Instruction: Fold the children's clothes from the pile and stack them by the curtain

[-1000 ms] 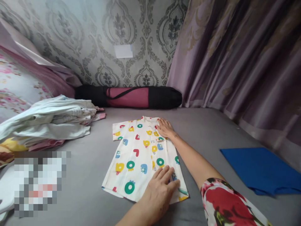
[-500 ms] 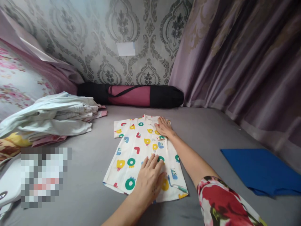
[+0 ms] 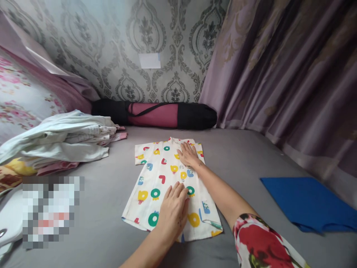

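A small white shirt [image 3: 156,178] printed with coloured shapes lies flat on the grey bed sheet [image 3: 237,156]. Its right side is folded in over the body, and the left sleeve sticks out. My left hand [image 3: 173,210] rests flat on the lower middle of the shirt, fingers stretched and together. My right hand [image 3: 188,154] lies flat on the upper part near the collar, fingers spread. Neither hand holds anything.
A pile of folded clothes [image 3: 64,139] sits at the left by a floral pillow [image 3: 19,104]. A black and pink rolled mat bag [image 3: 156,113] lies against the patterned wall. A blue cloth [image 3: 306,203] lies at the right, below purple curtains [image 3: 292,74].
My left hand has slid from the shirt's lower right edge leftward onto its middle. My right hand has shifted a little left along the collar area. The folded right side lies flatter.
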`<state>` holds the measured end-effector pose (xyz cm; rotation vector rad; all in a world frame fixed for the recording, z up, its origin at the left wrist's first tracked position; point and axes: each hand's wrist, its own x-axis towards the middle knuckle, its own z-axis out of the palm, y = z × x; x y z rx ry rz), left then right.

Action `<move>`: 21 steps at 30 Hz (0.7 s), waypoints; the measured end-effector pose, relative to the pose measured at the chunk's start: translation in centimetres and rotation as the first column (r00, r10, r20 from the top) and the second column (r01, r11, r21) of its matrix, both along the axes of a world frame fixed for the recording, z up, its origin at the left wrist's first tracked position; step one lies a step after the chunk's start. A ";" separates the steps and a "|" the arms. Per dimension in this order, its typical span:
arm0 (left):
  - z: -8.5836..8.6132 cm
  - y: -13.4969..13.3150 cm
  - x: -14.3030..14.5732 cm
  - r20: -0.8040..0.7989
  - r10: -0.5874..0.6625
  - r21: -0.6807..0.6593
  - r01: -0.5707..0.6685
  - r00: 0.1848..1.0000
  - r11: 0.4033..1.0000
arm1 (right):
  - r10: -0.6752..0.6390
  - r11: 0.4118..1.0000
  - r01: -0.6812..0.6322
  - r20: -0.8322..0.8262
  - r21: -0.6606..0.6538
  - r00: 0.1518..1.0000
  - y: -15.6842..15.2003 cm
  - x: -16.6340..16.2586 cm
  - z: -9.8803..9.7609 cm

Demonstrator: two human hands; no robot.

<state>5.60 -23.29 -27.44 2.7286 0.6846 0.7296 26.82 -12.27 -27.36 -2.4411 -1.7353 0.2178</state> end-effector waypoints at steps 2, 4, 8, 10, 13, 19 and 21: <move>0.0 0.0 -0.1 0.018 -0.012 -0.011 0.012 1.000 1.000 | 0.008 1.000 -0.008 0.007 0.010 1.000 0.3 0.1 0.1; 0.0 0.1 -0.1 0.033 -0.017 -0.025 0.018 0.999 1.000 | 0.029 0.999 -0.029 0.016 0.031 0.999 0.6 0.0 0.2; 0.3 0.1 0.0 0.031 0.007 -0.046 -0.005 0.999 0.999 | 0.055 0.998 -0.055 -0.017 0.023 0.998 1.3 -0.3 0.3; 0.4 0.0 0.2 0.023 0.018 -0.056 -0.017 1.000 0.998 | 0.060 0.998 -0.060 -0.019 0.020 0.998 1.7 -0.3 0.6; 0.3 -0.1 0.3 0.011 0.007 -0.057 -0.007 1.000 0.998 | 0.073 0.996 -0.073 0.014 0.055 0.997 2.3 -0.5 0.9; -0.1 0.1 0.2 0.007 -0.005 -0.049 0.005 1.000 0.999 | 0.123 0.992 -0.122 -0.052 0.027 0.991 3.4 -0.6 0.5; -0.1 0.1 0.1 0.000 -0.002 -0.053 0.003 1.000 0.999 | 0.133 0.991 -0.135 -0.089 -0.010 0.987 3.5 -0.3 0.7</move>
